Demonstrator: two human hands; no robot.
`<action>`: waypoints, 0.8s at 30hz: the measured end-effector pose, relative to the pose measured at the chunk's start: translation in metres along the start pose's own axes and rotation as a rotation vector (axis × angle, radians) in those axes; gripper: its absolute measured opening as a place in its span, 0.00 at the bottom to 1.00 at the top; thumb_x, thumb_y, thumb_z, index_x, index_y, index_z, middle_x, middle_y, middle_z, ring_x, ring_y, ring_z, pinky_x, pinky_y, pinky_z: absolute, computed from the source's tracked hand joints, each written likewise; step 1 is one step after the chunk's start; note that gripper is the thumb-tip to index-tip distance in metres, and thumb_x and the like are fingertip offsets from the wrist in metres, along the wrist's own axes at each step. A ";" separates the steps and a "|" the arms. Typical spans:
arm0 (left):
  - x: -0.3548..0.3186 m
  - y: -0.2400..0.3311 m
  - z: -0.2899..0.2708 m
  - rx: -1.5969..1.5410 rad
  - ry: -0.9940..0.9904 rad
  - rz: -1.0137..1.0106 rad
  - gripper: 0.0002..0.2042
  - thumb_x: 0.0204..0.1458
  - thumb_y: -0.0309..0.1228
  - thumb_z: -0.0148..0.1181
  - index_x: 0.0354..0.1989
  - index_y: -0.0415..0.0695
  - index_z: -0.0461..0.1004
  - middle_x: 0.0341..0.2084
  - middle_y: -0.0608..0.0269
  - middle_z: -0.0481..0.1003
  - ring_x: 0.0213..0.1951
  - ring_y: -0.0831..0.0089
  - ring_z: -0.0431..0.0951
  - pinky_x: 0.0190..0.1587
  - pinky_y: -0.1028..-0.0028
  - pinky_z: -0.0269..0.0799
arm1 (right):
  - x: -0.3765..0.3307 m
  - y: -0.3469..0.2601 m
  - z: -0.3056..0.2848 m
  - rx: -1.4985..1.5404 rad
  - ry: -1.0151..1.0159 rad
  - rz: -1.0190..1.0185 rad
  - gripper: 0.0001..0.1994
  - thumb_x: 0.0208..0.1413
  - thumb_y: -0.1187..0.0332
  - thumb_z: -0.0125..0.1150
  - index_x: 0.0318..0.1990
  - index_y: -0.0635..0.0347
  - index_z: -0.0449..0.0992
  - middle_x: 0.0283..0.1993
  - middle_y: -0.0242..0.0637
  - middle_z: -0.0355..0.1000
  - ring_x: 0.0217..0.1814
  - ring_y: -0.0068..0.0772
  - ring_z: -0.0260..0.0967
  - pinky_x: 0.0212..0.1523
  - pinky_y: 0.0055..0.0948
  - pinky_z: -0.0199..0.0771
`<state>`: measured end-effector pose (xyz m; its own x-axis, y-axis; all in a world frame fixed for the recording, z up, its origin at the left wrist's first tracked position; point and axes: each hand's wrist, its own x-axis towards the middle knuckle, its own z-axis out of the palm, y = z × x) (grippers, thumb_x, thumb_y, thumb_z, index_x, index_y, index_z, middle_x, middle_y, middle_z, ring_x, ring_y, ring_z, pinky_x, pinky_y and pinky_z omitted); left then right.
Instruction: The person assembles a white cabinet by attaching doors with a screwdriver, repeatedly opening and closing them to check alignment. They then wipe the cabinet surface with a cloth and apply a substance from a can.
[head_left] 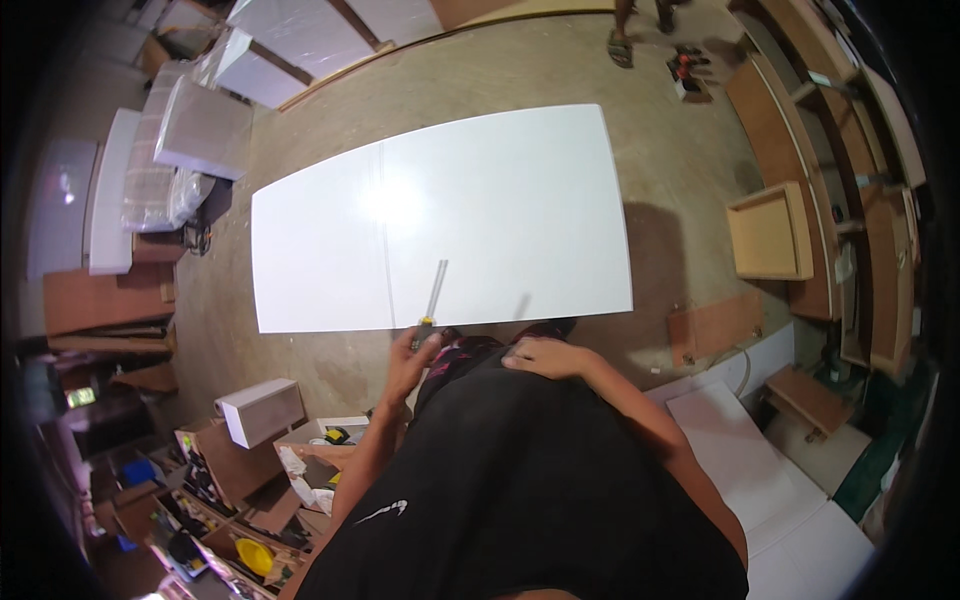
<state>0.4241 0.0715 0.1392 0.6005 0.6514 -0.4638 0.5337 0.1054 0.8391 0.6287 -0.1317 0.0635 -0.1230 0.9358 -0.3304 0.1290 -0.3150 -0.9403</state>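
My left hand (413, 357) is closed round the dark and yellow handle of a screwdriver (437, 290). Its long metal shaft points away from me, over the near edge of a large white panel (510, 200). The panel lies in front of me, crossed by a thin seam left of its middle, with a bright glare near that seam. Against the front of my black shirt (520, 450) rests my right hand (545, 358), its fingers lying on the cloth with no tool visible in them.
Wooden shelf frames and a shallow drawer box (770, 232) stand on the right. Wrapped panels (205, 125) lean at the far left. Tool-filled wooden boxes (230, 510) and a white box (260, 412) lie at near left. Another person's foot (620, 48) shows at the far side.
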 end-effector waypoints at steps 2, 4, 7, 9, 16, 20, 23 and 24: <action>0.005 -0.007 -0.013 -0.061 -0.193 0.001 0.12 0.60 0.37 0.55 0.43 0.40 0.73 0.25 0.71 0.71 0.25 0.83 0.69 0.27 0.80 0.66 | -0.005 0.024 0.020 -0.018 -0.079 0.156 0.27 0.62 0.45 0.51 0.53 0.61 0.74 0.52 0.49 0.72 0.54 0.40 0.70 0.54 0.35 0.67; 0.012 -0.020 -0.035 -0.110 -0.388 -0.002 0.13 0.62 0.36 0.51 0.48 0.39 0.71 0.28 0.69 0.72 0.29 0.81 0.70 0.32 0.78 0.67 | 0.016 -0.009 0.024 -0.057 -0.111 0.402 0.26 0.63 0.45 0.49 0.54 0.60 0.73 0.51 0.46 0.72 0.56 0.34 0.69 0.55 0.32 0.66; 0.019 -0.023 -0.060 -0.203 -0.545 0.070 0.15 0.62 0.34 0.49 0.52 0.39 0.69 0.34 0.65 0.71 0.36 0.77 0.70 0.42 0.74 0.68 | 0.061 -0.062 0.043 0.149 0.039 0.477 0.27 0.65 0.46 0.48 0.57 0.60 0.69 0.52 0.41 0.71 0.58 0.30 0.67 0.56 0.30 0.66; 0.023 -0.007 -0.073 -0.254 -0.617 0.118 0.16 0.61 0.33 0.49 0.55 0.38 0.67 0.40 0.60 0.70 0.43 0.72 0.70 0.49 0.70 0.66 | 0.093 -0.070 0.083 0.515 0.366 0.080 0.27 0.66 0.48 0.47 0.59 0.62 0.66 0.50 0.38 0.70 0.56 0.31 0.67 0.57 0.29 0.66; 0.044 -0.034 -0.135 0.127 -0.534 0.813 0.23 0.56 0.32 0.54 0.60 0.37 0.66 0.44 0.52 0.69 0.50 0.59 0.69 0.55 0.67 0.64 | 0.178 -0.114 0.140 1.260 0.751 -0.075 0.18 0.64 0.54 0.53 0.53 0.56 0.65 0.55 0.42 0.67 0.56 0.40 0.66 0.54 0.44 0.70; 0.051 -0.107 -0.185 -0.434 -0.198 -0.108 0.13 0.55 0.31 0.54 0.47 0.38 0.73 0.26 0.63 0.71 0.35 0.61 0.74 0.44 0.66 0.73 | 0.159 -0.080 0.135 1.264 0.990 0.039 0.12 0.62 0.57 0.56 0.45 0.50 0.65 0.47 0.39 0.69 0.50 0.41 0.68 0.46 0.43 0.71; 0.063 -0.206 -0.201 -1.000 0.102 -0.624 0.09 0.55 0.32 0.55 0.39 0.40 0.73 0.27 0.63 0.72 0.33 0.63 0.75 0.44 0.63 0.73 | 0.144 -0.063 0.129 1.289 1.157 0.137 0.12 0.62 0.56 0.57 0.45 0.49 0.64 0.44 0.37 0.70 0.45 0.38 0.69 0.41 0.39 0.71; 0.065 -0.227 -0.204 -1.127 0.168 -0.731 0.09 0.54 0.33 0.56 0.37 0.41 0.72 0.29 0.61 0.72 0.34 0.64 0.74 0.46 0.62 0.72 | 0.141 -0.059 0.125 1.305 1.213 0.168 0.13 0.62 0.56 0.57 0.46 0.49 0.64 0.44 0.37 0.70 0.45 0.37 0.69 0.40 0.38 0.71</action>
<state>0.2207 0.2434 -0.0239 0.2688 0.2565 -0.9284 -0.1265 0.9649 0.2300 0.4803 -0.0008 0.0625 0.6059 0.2754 -0.7464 -0.7950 0.2448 -0.5550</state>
